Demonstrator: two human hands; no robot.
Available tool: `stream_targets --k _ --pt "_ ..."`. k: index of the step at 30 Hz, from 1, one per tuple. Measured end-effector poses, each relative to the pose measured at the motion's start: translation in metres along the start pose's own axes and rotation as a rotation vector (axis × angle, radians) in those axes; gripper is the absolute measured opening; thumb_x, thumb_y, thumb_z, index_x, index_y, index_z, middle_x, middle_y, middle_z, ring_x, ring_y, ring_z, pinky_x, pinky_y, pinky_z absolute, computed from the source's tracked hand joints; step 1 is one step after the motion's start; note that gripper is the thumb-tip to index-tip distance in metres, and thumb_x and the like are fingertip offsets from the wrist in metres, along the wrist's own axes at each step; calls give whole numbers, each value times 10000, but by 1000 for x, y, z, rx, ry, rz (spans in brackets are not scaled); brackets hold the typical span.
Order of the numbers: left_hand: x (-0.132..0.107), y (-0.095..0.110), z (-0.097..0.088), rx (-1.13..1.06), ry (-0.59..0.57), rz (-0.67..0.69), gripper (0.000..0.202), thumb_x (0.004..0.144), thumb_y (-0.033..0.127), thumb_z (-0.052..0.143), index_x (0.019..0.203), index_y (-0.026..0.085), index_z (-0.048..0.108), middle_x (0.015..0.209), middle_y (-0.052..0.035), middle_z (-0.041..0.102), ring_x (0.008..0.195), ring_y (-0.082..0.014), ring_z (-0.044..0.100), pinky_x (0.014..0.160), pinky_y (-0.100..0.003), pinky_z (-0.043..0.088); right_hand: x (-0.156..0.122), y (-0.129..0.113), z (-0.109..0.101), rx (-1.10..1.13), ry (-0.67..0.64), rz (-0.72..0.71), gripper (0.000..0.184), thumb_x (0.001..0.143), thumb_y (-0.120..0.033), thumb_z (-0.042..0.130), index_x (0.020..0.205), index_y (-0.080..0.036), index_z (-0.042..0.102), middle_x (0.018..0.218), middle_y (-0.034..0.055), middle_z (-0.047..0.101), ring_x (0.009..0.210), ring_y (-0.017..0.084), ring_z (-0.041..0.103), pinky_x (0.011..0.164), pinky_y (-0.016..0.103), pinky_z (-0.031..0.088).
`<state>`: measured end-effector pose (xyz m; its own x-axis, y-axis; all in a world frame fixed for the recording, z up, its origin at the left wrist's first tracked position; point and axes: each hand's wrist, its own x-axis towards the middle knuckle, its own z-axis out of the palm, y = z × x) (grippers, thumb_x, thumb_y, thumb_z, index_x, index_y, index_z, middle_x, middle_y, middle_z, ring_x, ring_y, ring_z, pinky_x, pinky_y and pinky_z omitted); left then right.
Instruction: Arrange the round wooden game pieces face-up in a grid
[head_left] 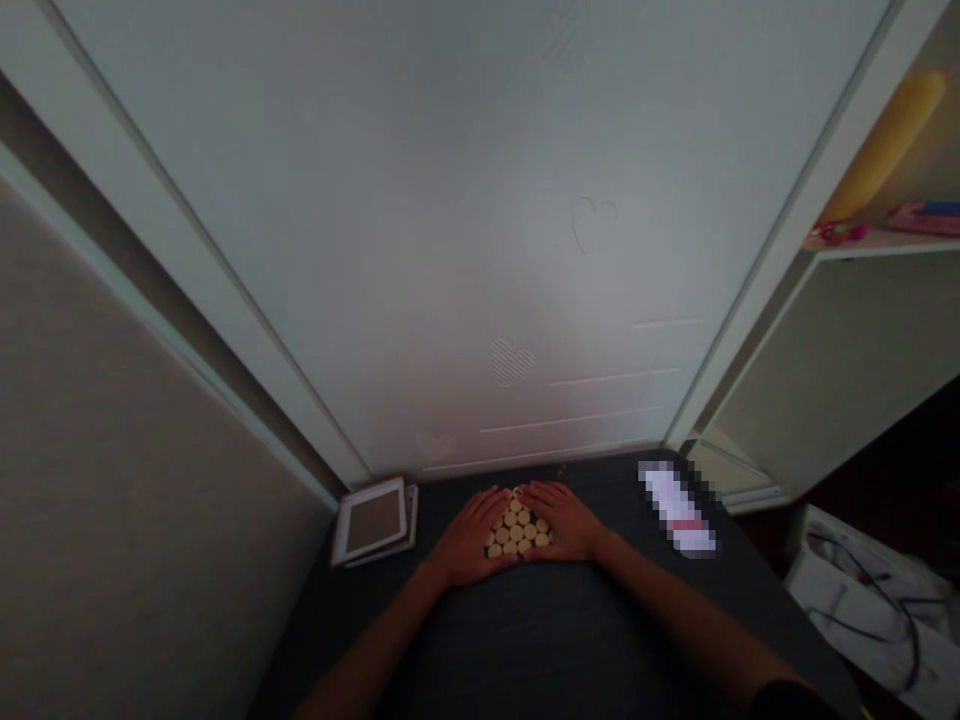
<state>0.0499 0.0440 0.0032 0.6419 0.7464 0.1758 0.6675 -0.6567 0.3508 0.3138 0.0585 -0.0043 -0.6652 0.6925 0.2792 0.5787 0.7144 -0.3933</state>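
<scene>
Several pale round discs (pixel 515 533), wood-coloured, lie flat and close together in a roughly triangular cluster on the dark table (pixel 525 640). My left hand (pixel 466 543) rests along the left side of the cluster, fingers stretched toward its far tip. Along the right side lies my right hand (pixel 568 522), its fingers also stretched out and pointing to the same tip. Both thumbs reach along the near edge and almost meet there. The hands frame the discs from outside, and some outer discs are partly covered by them.
Flat framed pieces (pixel 373 518) with light borders are stacked at the table's left. A pixelated white item (pixel 681 508) lies at the right. A white panel (pixel 450 250) with heart reliefs rises behind. Right of the table are a shelf (pixel 877 245) and a white box (pixel 855 610) with cables.
</scene>
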Motion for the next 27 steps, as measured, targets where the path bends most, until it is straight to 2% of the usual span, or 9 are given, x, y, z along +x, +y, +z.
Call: stream_targets --k 6,13,19,24,27 --pt "1 -2 1 45 9 37 906 830 670 624 1559 256 279 1594 -94 380 1465 -345 320 1199 -547 270 0 6 4 -20 -49 -15 1035 717 -795 638 1528 -208 375 1533 138 455 1406 348 401 1169 517 255" --pt "-2 4 -2 148 35 33 965 796 692 638 1568 260 251 1608 -84 354 1475 -337 295 1210 -558 212 -3 6 3 -78 6 -46 977 737 -763 658 1502 -203 420 1518 148 472 1404 347 404 1154 504 301" --pt "-34 24 -9 176 35 16 873 866 592 635 1569 247 250 1636 -85 294 1499 -309 253 1218 -546 229 -23 -9 -4 -100 42 -25 726 902 -572 598 1502 -204 420 1557 136 419 1443 315 356 1185 524 258" --pt "-66 46 -5 190 6 7 777 948 547 538 1585 280 183 1658 -54 237 1507 -289 239 1207 -528 270 -55 -34 -2 -118 -18 -41 742 945 -541 551 1570 -261 265 1624 83 294 1501 291 241 1220 525 196" --pt "-70 50 5 219 21 -22 745 969 569 478 1586 284 174 1657 -51 239 1507 -292 237 1195 -532 289 -61 -43 3 -142 -23 11 733 973 -525 510 1586 -265 203 1644 69 227 1518 285 184 1228 525 178"
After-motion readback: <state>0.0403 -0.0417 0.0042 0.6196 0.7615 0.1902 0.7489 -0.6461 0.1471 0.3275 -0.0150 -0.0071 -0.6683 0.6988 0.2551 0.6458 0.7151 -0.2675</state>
